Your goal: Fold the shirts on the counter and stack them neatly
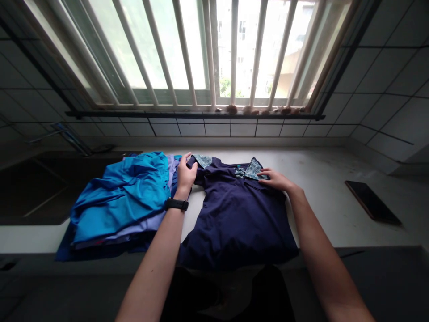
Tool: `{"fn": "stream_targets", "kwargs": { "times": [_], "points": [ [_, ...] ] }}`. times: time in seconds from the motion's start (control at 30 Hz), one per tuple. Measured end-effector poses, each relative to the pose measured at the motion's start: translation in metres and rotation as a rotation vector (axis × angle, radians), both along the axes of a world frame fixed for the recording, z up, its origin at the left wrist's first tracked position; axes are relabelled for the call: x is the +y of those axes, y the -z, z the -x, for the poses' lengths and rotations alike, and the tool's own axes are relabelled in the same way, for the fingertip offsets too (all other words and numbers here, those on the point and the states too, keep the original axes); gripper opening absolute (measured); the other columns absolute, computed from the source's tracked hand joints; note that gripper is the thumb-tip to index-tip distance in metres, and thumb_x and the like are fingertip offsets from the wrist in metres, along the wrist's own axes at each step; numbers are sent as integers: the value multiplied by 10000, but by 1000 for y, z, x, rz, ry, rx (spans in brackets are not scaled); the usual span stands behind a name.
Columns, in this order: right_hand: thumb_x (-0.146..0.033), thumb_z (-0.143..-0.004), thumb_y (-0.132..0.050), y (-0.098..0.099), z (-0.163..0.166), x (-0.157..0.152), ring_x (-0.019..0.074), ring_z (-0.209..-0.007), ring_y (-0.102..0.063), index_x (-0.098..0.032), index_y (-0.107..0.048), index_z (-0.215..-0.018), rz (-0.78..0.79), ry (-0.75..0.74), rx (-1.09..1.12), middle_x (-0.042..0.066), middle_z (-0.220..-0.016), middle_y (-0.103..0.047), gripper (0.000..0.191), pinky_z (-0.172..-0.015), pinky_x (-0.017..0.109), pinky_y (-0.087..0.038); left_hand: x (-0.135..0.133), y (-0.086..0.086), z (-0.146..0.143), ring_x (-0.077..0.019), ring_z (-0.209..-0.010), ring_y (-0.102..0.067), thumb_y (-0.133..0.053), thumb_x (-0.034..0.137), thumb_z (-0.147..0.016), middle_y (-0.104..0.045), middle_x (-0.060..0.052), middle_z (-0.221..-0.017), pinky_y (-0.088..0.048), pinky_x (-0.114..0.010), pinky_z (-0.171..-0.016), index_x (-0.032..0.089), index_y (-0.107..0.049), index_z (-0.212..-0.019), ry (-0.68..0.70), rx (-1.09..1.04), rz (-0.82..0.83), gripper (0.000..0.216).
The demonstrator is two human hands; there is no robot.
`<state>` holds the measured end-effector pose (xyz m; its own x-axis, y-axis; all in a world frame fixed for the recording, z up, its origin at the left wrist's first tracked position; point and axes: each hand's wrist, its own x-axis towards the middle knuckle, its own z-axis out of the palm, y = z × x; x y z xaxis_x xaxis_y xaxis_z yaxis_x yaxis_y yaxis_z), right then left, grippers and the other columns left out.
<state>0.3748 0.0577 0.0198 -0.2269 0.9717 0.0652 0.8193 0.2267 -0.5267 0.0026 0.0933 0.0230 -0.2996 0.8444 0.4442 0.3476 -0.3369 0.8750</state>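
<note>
A navy short-sleeved top (241, 214) with patterned grey-green trim and small teal fastenings lies spread on the counter, its lower part hanging over the front edge. My left hand (187, 173), with a black watch on the wrist, grips the top at the end of its left sleeve, thumb and fingers around the cloth. At the other sleeve, my right hand (276, 180) holds the cloth beside the patterned trim between thumb and fingers. Left of my left hand, a stack of folded clothes (124, 201) in bright blue, lilac and navy rests partly over the counter's edge.
A dark sink (31, 188) with a metal tap (72, 138) is at the left. On the right of the pale counter (321, 205) lies a black phone (372, 202). Behind stand a tiled wall and a barred window (192, 49), with small brownish objects along its sill.
</note>
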Motion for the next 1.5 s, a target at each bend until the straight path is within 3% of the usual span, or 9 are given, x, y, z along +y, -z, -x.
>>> {"fn": "stream_targets", "kwargs": {
  "times": [0.17, 0.23, 0.4, 0.63, 0.83, 0.93, 1.13, 1.3, 1.5],
  "points": [
    [-297, -901, -689, -2, 1, 0, 322, -1366, -597, -217, -813, -1180, 3, -3, 0, 125, -1425, -664, 316, -1204, 414, -415, -30, -23, -15, -283, -1051, -750, -816, 489, -769, -756, -161, -1243, -598, -369, -888, 211, -547, -1497, 765, -69, 149, 824],
    [-289, -911, -669, -3, 2, -2, 315, -1368, -595, -208, -810, -1188, 0, -5, -3, 127, -1421, -665, 321, -1203, 399, -412, -33, -23, -17, -254, -852, -767, -752, 610, -803, -791, -180, -1096, -594, -334, -733, 162, -649, -1378, 843, -119, 211, 736],
    [-288, -921, -649, -6, 4, -6, 311, -1354, -603, -196, -804, -1199, 0, 5, -14, 134, -1415, -661, 331, -1194, 393, -417, -22, -15, -19, -268, -949, -755, -791, 616, -748, -797, -164, -1026, -598, -358, -814, 136, -757, -1103, 551, 4, 172, 597],
    [-349, -928, -654, -8, 6, -6, 296, -1334, -611, -193, -816, -1119, -2, 32, -23, 139, -1407, -659, 295, -1156, 344, -435, -25, -7, -24, -329, -1348, -598, -837, 534, -701, -646, -101, -1455, -457, -391, -1151, 253, -839, -995, 831, 674, 310, 407],
    [-376, -881, -702, 3, 14, 2, 306, -1153, -702, -124, -689, -1273, -52, 385, 40, 175, -1153, -761, 466, -1002, 361, -525, -23, -7, -30, -228, -848, -702, -687, 509, -829, -770, -62, -901, -532, -285, -791, 212, -767, -682, 661, 605, 315, 341],
    [-294, -746, -801, 5, 20, 6, 285, -1078, -727, -141, -661, -1292, 13, 331, 166, 133, -1122, -776, 585, -943, 338, -548, -19, -1, -39, -216, -746, -656, -666, 487, -864, -659, -32, -669, -497, -294, -743, 189, -679, -675, 427, 593, 357, 353],
    [-386, -772, -746, 4, 32, 6, 249, -876, -713, -168, -722, -911, 144, 121, 357, 69, -929, -776, 259, -776, 298, -539, -7, 14, -59, -263, -933, -696, -901, 360, -609, -709, -76, -922, -524, -332, -858, 160, -640, -1097, 261, 385, 355, 588],
    [-237, -725, -676, 1, 42, 17, 212, -813, -655, -199, -629, -774, 25, 198, 296, 24, -813, -717, 78, -756, 269, -489, 14, 0, -65, -239, -798, -671, -720, 239, -699, -669, -24, -734, -512, -329, -782, 153, -678, -816, 488, 459, 355, 151],
    [-170, -759, -579, -33, 61, 59, 182, -770, -554, -255, -444, -748, -316, 397, 311, 2, -765, -625, 160, -750, 264, -447, 44, -30, -82, -272, -1052, -639, -613, 44, -712, -654, -107, -1055, -487, -379, -1013, 183, -663, -989, 195, 419, 28, 314]
  ]
}}
